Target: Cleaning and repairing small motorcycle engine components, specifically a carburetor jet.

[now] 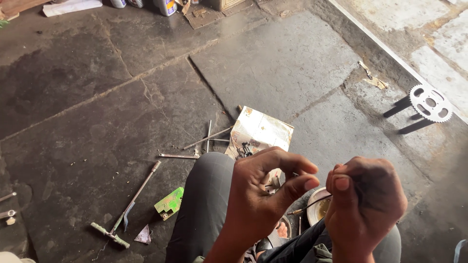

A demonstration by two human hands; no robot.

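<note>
Both hands sit low in view, left hand [265,195] beside right hand [365,204], fingertips close but apart. A thin dark wire [312,204] runs from the right hand down-left, above a small round metal bowl [319,209] between the hands. Left knee in grey trousers [209,195] lies under the left hand. Beyond it: a creased printed paper sheet [261,131] with small parts on its near edge, thin steel rods [204,141] to its left. Left of the knee: small green carton [169,202], then a long-handled metal tool [129,209] (lying diagonally). Far right, a toothed steel sprocket [430,103] by the kerb.
</note>
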